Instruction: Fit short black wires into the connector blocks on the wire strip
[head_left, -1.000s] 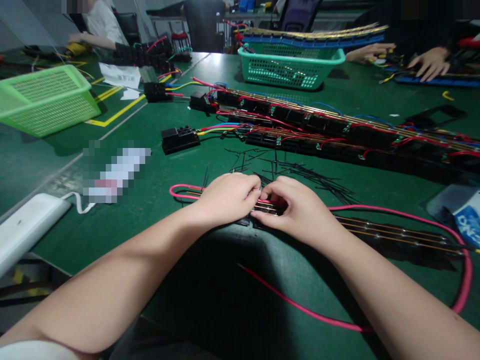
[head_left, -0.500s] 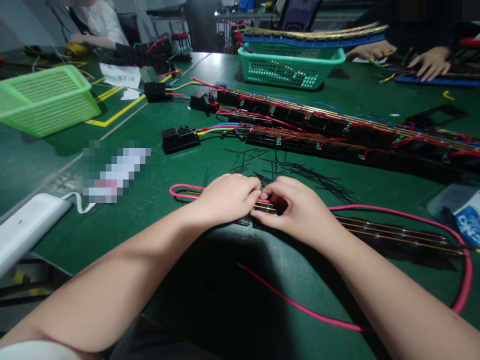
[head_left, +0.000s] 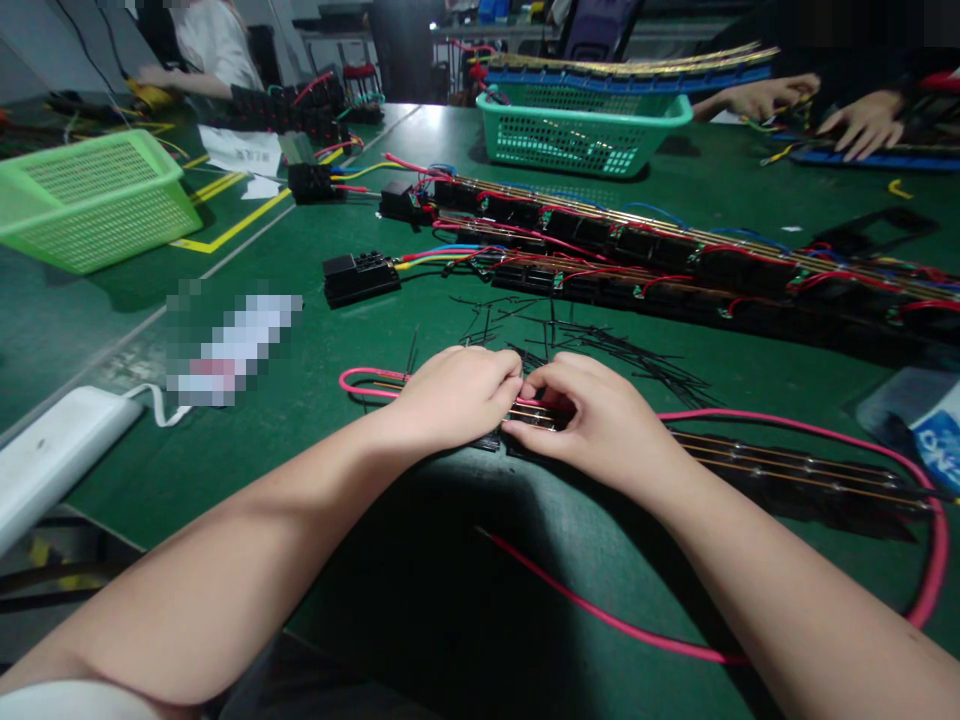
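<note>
A long black strip (head_left: 787, 475) with brass-coloured rods lies along the table's near side. A thick red cable (head_left: 757, 413) runs along it, loops back at the left end and curves round to the right. My left hand (head_left: 465, 395) is closed over the strip's left part, its fingertips curled; whatever they pinch is hidden. Close beside it, my right hand (head_left: 592, 410) grips the strip, thumb on the near edge and bent fingers by the red cable. Loose black cable ties (head_left: 645, 360) are scattered just behind my hands.
Behind lie more wired black strips (head_left: 615, 235) and a black connector block (head_left: 361, 278). Green baskets (head_left: 585, 135) stand at the back and at the left (head_left: 97, 200). A white power strip (head_left: 67, 455) is at the left edge. Another person's hands (head_left: 862, 125) work at the back right.
My hands hold practically the same pose and place. At the back right, the other person's hand has lifted slightly and shifted right.
</note>
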